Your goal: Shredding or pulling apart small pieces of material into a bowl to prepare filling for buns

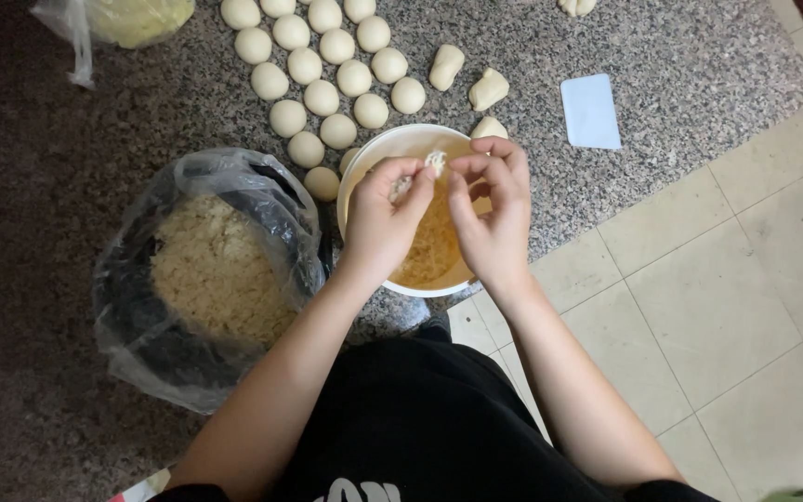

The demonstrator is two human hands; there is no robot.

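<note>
Black clothing (420, 418) fills the bottom centre of the frame, and from it our 2 bare forearms run up toward the middle. Our left hand (385, 216) and right hand (493, 209) meet over a white bowl (392, 146) at the centre of the frame. The fingertips of both hands are pinched together on a small pale lump of filling (436, 161), held just above the bowl's upper rim; thumbs and forefingers close on it from either side, the remaining fingers loosely curled. Inside the bowl we see yellowish shredded filling (429, 251), partly hidden by our hands.

Left of the bowl, in the centre left of the frame, sits a clear plastic bag (141, 316) rolled open around a mass of pale crumbly mixture (216, 270). It lies just beside the bowl.

Above the bowl, along the upper middle, rows of round dough balls (322, 97) lie on the speckled granite counter (48, 139), with a few rougher dough pieces (489, 89) to their right. A pale blue rectangular scraper (591, 112) lies flat in the upper right, well apart from the dough. Another plastic bag (132, 19) shows in the upper left corner. Beige floor tiles (745, 307) cover the right side.
</note>
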